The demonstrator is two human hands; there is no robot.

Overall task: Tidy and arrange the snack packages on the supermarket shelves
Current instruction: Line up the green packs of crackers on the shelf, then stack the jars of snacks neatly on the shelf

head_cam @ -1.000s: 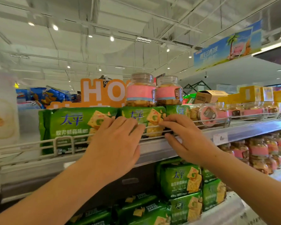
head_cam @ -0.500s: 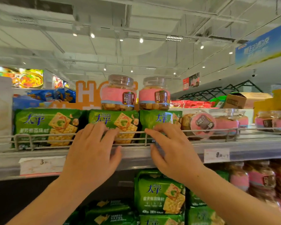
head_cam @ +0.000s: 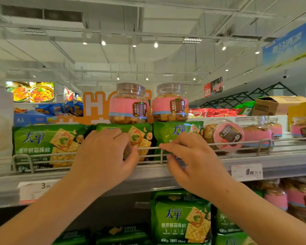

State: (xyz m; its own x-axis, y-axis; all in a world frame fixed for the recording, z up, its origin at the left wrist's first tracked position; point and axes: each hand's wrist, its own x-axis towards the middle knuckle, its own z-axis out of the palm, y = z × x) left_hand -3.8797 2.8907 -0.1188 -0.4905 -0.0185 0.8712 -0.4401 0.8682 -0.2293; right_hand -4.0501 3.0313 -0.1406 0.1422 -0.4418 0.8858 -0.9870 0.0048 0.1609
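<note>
In the head view, 3 green cracker packs stand side by side on the upper shelf [head_cam: 281,160], just behind its wire rail [head_cam: 237,144]. The left hand [head_cam: 102,160] lies over the middle pack [head_cam: 140,137], fingers curled across its face and thumb hooked near the rail, so it seems to grip that pack. The right hand [head_cam: 193,161] pinches at the rail in front of the right pack [head_cam: 175,133], fingertips bent; whether it holds the pack or only the wire I cannot tell. The left pack [head_cam: 42,142] is untouched. These film-wrapped packs look light, soft and slippery, with brittle crackers inside, so they are best taken by the side edges and nudged, not squeezed. 2 pink-banded jars [head_cam: 129,105] stand upright on top of the packs and could topple if the packs shift. To the right of them behind the rail, 1 jar [head_cam: 224,135] lies on its side, with more jars beyond, too blurred to count.
</note>
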